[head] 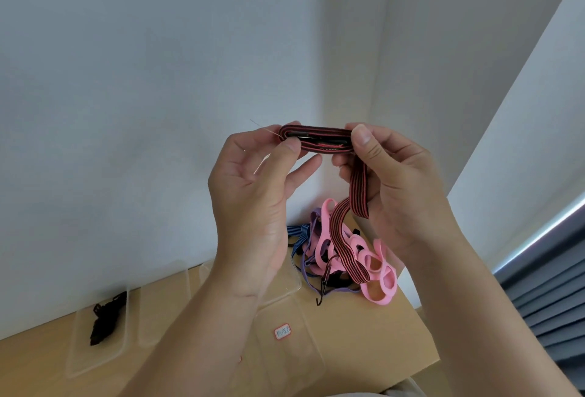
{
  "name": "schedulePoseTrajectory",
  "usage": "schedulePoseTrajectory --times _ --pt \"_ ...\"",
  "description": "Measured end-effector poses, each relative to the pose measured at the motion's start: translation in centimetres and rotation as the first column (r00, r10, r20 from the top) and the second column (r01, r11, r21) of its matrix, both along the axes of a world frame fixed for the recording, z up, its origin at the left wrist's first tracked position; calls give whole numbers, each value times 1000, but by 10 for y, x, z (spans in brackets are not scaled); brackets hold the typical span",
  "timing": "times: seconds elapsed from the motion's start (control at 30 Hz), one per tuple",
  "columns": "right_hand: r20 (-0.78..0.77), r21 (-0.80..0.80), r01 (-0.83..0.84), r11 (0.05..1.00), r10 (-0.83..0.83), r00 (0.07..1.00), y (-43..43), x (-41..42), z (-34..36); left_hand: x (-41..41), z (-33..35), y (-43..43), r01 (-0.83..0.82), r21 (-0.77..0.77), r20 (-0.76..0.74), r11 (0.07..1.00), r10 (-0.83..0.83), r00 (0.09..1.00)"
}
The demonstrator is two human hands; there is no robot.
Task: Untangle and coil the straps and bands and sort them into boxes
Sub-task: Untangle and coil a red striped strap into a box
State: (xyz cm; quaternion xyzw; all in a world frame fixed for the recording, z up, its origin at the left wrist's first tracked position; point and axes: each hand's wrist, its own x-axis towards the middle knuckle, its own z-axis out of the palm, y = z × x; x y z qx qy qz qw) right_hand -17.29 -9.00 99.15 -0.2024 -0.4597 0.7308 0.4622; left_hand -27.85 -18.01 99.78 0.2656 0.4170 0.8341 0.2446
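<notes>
I hold a red-and-black striped strap (316, 140) up in front of the wall, partly folded into a flat coil. My left hand (253, 194) pinches the coil's left end between thumb and fingers. My right hand (392, 181) pinches its right end. The strap's loose tail (340, 232) hangs down past my right palm to a dark metal hook (323, 289) near the table. Below lies a tangle of pink bands (376, 273), a purple band (311, 225) and a blue striped strap (299, 235).
Clear plastic boxes stand on the wooden table (364, 333): one at the left (95, 352) holds a black strap (106, 317), another (285, 289) sits behind my left wrist. A small red-edged label (282, 331) is stuck on the table. A grey blind (550, 289) is at the right.
</notes>
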Motion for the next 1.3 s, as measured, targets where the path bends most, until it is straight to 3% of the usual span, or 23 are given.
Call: schedulePoseTrajectory --times 0.2,0.4,0.5,0.57,0.63,0.77,0.87,1.1,1.3 --pt "-112 -61 -79 995 72 991 -3 3 10 5 8 -5 -43 61 -70 997 48 996" --pt "-65 45 -2 999 5 998 -6 5 14 7 11 -6 -48 91 -90 995 56 994" --pt "-19 102 48 994 -47 999 -3 6 12 -1 10 -10 25 37 -118 999 -20 993" --pt "-10 115 44 992 -43 999 1 8 11 -8 12 -14 156 -17 -106 988 -157 982" --pt "-8 111 6 994 -5 1000 5 10 12 -9 14 -17 296 -92 -94 951 -304 948" --pt "101 223 -122 967 101 990 8 15 11 -1 12 -15 366 -279 -70 888 -399 914" --pt "174 264 -182 947 139 975 7 16 10 -1 10 -12 456 -313 6 833 -479 878" --pt "99 166 -214 963 200 975 5 16 4 -4 6 -6 466 -357 -47 810 -513 857" --pt "155 120 -248 961 228 961 15 10 -16 4 7 0 420 -309 10 854 -438 899"
